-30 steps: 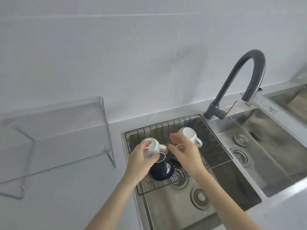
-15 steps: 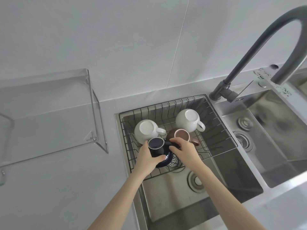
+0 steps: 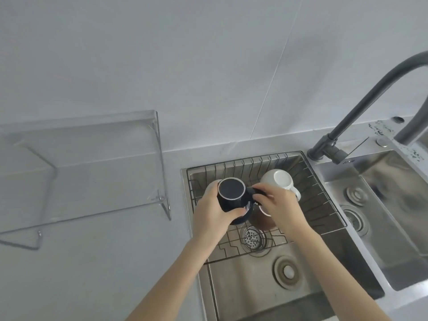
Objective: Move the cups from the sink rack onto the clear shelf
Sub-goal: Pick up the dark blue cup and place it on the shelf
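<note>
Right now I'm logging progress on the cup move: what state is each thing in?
dark blue cup: held by both hands, above the rack
left hand: gripping the cup's body
right hand: on the cup's handle
white cup: in the rack, on its side
brown cup: in the rack, mostly hidden
sink rack: in the sink
clear shelf: no cups on it
faucet: no water seen

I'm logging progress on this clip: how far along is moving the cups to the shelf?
Nothing looks done: the clear shelf holds no cups. In hand: the dark blue cup, with the left hand around its body and the right hand at its handle, over the sink rack. Left: that cup, the white cup, a brown cup and a pale cup mostly hidden behind the left hand.
</note>
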